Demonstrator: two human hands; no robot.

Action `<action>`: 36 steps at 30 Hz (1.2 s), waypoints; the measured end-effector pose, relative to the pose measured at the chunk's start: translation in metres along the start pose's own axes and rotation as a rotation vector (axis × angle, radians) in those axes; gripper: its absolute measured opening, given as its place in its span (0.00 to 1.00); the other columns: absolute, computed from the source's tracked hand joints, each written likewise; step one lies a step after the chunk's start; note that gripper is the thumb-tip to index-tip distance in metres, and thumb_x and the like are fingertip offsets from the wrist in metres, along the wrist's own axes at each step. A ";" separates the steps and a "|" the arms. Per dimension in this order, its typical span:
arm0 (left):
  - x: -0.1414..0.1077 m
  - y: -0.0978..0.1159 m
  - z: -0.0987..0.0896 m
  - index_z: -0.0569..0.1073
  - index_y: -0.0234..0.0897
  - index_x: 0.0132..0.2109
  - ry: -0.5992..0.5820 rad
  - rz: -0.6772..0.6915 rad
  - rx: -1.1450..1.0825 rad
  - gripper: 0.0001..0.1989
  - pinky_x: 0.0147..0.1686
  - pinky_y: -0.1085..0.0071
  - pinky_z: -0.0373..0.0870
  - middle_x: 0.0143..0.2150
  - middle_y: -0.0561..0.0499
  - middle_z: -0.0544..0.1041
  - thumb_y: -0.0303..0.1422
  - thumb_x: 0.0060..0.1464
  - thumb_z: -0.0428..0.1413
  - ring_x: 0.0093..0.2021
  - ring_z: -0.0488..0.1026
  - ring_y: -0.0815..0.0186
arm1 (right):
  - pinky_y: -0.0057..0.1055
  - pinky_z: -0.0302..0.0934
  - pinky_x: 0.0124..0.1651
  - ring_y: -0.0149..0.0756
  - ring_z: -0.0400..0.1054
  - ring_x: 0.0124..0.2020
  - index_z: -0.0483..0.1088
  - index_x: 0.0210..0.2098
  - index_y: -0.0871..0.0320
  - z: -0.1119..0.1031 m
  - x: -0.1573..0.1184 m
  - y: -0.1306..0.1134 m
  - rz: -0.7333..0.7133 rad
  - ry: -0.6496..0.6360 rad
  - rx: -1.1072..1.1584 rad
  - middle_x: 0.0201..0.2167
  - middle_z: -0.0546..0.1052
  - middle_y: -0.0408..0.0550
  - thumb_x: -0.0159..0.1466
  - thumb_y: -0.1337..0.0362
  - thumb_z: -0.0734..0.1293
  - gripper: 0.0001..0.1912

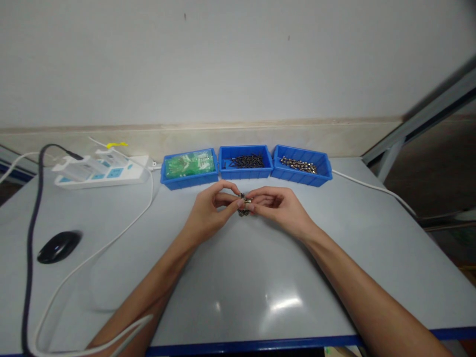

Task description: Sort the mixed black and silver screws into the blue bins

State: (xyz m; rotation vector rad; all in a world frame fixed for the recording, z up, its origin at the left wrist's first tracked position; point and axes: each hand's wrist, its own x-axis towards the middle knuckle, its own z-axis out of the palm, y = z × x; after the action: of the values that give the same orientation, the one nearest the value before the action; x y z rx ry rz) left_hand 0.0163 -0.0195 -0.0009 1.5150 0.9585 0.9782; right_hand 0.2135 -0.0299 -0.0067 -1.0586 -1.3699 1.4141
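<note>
My left hand (214, 209) and my right hand (278, 206) meet at the middle of the grey table, fingertips pinched around small metal parts (243, 212). The parts look dark and shiny, and their exact shape is too small to tell. Just beyond my hands stand three blue bins: the left bin (190, 182) holds green and clear plastic bags, the middle bin (246, 173) holds dark screws, and the right bin (301, 177) holds shiny metal pieces.
A white power strip (104, 179) with plugged-in adapters lies at the back left. A black mouse (59, 247) sits on the left of the table (238, 292). White and dark cables run down the left side. A white cable (372, 186) crosses the back right.
</note>
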 end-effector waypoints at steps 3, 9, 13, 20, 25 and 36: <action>0.000 -0.004 -0.002 0.72 0.37 0.42 0.031 0.127 0.196 0.07 0.40 0.70 0.80 0.34 0.49 0.85 0.34 0.59 0.61 0.36 0.83 0.62 | 0.34 0.75 0.36 0.39 0.80 0.30 0.80 0.35 0.59 -0.003 0.001 0.000 0.021 0.031 -0.005 0.26 0.83 0.48 0.52 0.54 0.79 0.17; 0.005 -0.026 -0.012 0.80 0.36 0.48 -0.056 0.492 0.803 0.11 0.55 0.57 0.76 0.52 0.42 0.82 0.26 0.63 0.54 0.52 0.79 0.56 | 0.44 0.72 0.56 0.44 0.79 0.48 0.75 0.50 0.57 -0.021 0.009 0.013 -0.227 0.674 0.025 0.44 0.84 0.53 0.56 0.60 0.77 0.23; 0.006 -0.033 -0.015 0.80 0.36 0.49 -0.100 0.501 0.922 0.12 0.50 0.58 0.78 0.47 0.43 0.84 0.25 0.64 0.54 0.47 0.80 0.57 | 0.50 0.69 0.60 0.46 0.77 0.54 0.70 0.56 0.54 -0.026 0.011 0.015 -0.275 0.710 -0.017 0.52 0.80 0.55 0.59 0.60 0.75 0.26; 0.006 -0.029 -0.016 0.81 0.38 0.43 0.048 0.421 0.774 0.08 0.44 0.65 0.78 0.41 0.47 0.84 0.25 0.59 0.59 0.39 0.81 0.62 | 0.45 0.75 0.51 0.41 0.80 0.40 0.72 0.52 0.53 -0.014 0.007 0.010 -0.243 0.576 -0.091 0.43 0.83 0.50 0.61 0.58 0.73 0.19; 0.005 -0.019 -0.009 0.82 0.35 0.37 0.153 0.249 0.427 0.04 0.38 0.70 0.80 0.37 0.46 0.84 0.28 0.55 0.62 0.35 0.81 0.64 | 0.39 0.75 0.43 0.38 0.79 0.33 0.75 0.46 0.56 -0.010 0.005 0.007 -0.185 0.469 -0.090 0.34 0.83 0.48 0.59 0.58 0.74 0.17; 0.002 -0.011 0.005 0.81 0.33 0.35 0.123 -0.055 -0.049 0.10 0.38 0.70 0.82 0.33 0.47 0.85 0.36 0.48 0.69 0.34 0.83 0.61 | 0.36 0.74 0.42 0.40 0.80 0.36 0.80 0.43 0.58 0.003 -0.002 0.007 -0.130 0.114 -0.185 0.36 0.84 0.51 0.60 0.57 0.75 0.14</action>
State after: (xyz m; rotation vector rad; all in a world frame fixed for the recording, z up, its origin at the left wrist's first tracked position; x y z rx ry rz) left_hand 0.0213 -0.0179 -0.0118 1.3932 1.0500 1.0573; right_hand 0.2110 -0.0330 -0.0139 -1.1293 -1.4791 1.1329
